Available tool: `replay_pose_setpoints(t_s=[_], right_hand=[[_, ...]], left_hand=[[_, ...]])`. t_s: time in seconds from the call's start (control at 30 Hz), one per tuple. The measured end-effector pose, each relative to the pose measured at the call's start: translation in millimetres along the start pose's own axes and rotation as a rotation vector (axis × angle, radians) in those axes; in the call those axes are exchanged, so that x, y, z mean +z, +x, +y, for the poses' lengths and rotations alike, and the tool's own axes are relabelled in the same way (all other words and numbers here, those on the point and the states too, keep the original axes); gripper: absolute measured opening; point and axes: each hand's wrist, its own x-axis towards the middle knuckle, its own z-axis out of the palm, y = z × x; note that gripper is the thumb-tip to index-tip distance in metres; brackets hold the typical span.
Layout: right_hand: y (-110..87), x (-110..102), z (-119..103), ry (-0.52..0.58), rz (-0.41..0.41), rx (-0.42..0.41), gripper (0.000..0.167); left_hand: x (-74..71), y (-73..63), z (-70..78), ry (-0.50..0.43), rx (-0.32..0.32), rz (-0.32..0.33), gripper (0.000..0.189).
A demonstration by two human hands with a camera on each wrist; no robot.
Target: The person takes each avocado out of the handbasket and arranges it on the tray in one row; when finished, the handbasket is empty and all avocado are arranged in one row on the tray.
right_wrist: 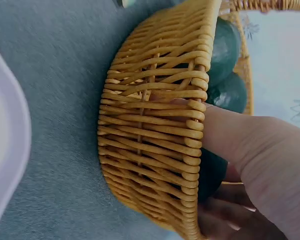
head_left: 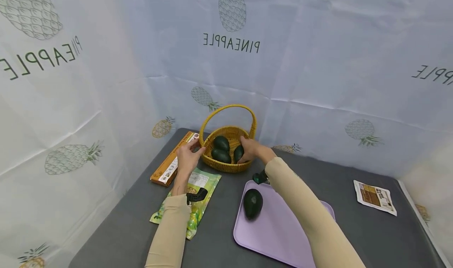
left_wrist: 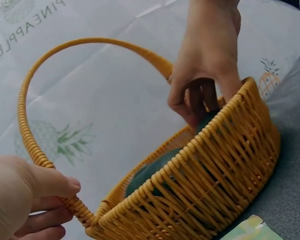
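A yellow wicker basket [head_left: 223, 167] with a tall hoop handle stands at the back of the table. My left hand [head_left: 187, 158] pinches the left foot of its handle [left_wrist: 32, 145] between thumb and fingers. Inside the basket's right side, my right hand [head_left: 250, 148] grips a dark green avocado [head_left: 238, 153], thumb and fingers around it. Two more avocados [right_wrist: 225, 52] lie beside it in the basket. Another avocado [head_left: 253, 204] rests on the upper left of a light purple tray [head_left: 247, 236], below the right forearm.
Under the left forearm lies a green and yellow plastic bag [head_left: 205, 189]. Left of the basket is a long orange-brown box [head_left: 162, 169]. A small white and brown packet [head_left: 375, 197] lies at the far right. Pineapple-printed cloth [head_left: 301, 63] hangs behind the grey table [head_left: 219, 228].
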Motion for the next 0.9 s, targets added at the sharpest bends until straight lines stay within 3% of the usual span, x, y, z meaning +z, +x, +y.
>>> replay_pose_setpoints(t_s=[0.63, 0.77, 0.9], right_hand=[[-30.5, 6, -7, -0.011, 0.015, 0.035, 0.110], [-36.0, 10, 2, 0.008, 0.073, -0.001, 0.107], [-54.2, 4, 11, 0.096, 0.191, -0.031, 0.099]], left_hand=[[-8.9, 1.6, 9.7, -0.009, -0.002, -0.129, 0.043], [-9.5, 0.6, 13.4, 0.014, -0.009, -0.169, 0.044], [-8.8, -0.8, 16.2, 0.035, -0.006, -0.199, 0.045]])
